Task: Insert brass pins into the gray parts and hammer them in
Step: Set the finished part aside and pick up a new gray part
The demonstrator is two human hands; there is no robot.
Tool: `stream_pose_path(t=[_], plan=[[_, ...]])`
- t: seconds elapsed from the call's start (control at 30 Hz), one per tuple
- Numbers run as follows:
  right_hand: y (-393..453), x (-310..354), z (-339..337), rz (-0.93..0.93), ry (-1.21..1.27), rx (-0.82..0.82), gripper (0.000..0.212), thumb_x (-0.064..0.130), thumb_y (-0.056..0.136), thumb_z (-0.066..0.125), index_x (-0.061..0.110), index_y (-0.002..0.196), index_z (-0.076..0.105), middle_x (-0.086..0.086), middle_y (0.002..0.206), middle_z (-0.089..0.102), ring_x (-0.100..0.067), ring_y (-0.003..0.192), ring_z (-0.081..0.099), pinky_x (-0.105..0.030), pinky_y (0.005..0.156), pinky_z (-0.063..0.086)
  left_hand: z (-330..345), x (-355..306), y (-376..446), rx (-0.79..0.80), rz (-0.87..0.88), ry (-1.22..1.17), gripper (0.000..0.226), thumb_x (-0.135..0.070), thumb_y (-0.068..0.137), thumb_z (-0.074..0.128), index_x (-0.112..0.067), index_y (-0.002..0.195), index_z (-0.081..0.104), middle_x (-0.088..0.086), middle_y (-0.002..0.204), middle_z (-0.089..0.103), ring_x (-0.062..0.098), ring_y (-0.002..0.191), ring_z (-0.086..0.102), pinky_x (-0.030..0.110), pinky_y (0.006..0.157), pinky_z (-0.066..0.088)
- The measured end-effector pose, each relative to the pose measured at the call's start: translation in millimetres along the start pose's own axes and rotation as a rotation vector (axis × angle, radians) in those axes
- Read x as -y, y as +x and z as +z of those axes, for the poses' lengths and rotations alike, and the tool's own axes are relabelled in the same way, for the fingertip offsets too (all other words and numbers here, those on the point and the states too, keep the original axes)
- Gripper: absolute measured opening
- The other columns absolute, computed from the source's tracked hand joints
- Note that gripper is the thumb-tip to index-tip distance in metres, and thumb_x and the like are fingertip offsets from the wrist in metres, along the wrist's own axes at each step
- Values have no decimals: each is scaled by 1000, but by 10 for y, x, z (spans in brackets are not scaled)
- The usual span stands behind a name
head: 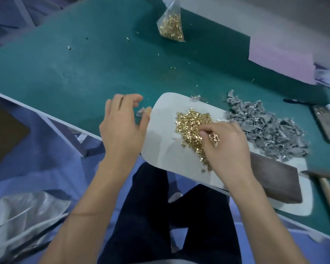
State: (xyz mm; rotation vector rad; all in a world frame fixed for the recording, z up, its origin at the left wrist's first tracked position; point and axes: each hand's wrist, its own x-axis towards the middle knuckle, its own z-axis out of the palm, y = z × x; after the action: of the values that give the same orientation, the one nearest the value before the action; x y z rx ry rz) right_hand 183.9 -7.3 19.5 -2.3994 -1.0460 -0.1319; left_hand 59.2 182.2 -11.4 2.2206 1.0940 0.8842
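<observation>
A heap of small brass pins (pixel 192 124) lies on a white mat (pixel 160 141) on the green table. My right hand (pixel 227 147) rests on the heap's near right side, its fingertips curled into the pins and pinching a few. To the right a big pile of gray parts (pixel 272 128) spreads over the mat's edge. My left hand (pixel 122 126) hovers at the mat's left edge with loosely curled fingers; its thumb tip is beside a single gray part (pixel 140 112), and I cannot see whether it holds the part.
A dark wooden block (pixel 274 180) lies on the mat's near right, with a hammer (pixel 328 189) beyond it. A clear bag of brass pins (pixel 171 28) stands at the back. A lone gray part (pixel 195 97) sits at the mat's far edge. A phone (pixel 328 124) lies far right.
</observation>
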Motion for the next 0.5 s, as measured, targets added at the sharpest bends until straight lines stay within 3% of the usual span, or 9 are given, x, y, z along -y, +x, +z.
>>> stream_pose_path(t=[0.13, 0.23, 0.37, 0.5], plan=[[-95, -133, -69, -27, -15, 64, 12, 23, 94, 70, 23, 103, 78, 8, 100, 74, -24, 99, 62, -42, 100, 43, 74, -206, -194, 315, 187, -9, 15, -35, 93, 62, -38, 107, 65, -19, 99, 60, 4, 100, 50, 29, 69, 38], [-126, -160, -25, -63, 21, 92, 10, 23, 93, 72, 23, 101, 78, 7, 96, 72, -25, 96, 60, -37, 92, 43, 106, -255, -336, 467, 211, 44, 20, -32, 91, 64, -38, 110, 66, -17, 100, 60, 2, 92, 50, 28, 69, 37], [-146, -94, 102, -113, 95, 93, 12, 33, 91, 75, 26, 99, 81, 9, 89, 65, -22, 95, 48, -33, 81, 41, 109, -296, -455, 466, 189, -29, 23, -19, 89, 65, -29, 110, 67, -12, 99, 61, 5, 85, 54, 28, 73, 45], [-122, 44, 230, -165, 24, 72, 15, 37, 91, 76, 24, 97, 81, 5, 88, 65, -24, 95, 47, -38, 81, 41, 95, -273, -496, 416, 107, -82, 21, -10, 88, 63, -19, 106, 66, -4, 96, 61, 15, 85, 57, 37, 80, 51]])
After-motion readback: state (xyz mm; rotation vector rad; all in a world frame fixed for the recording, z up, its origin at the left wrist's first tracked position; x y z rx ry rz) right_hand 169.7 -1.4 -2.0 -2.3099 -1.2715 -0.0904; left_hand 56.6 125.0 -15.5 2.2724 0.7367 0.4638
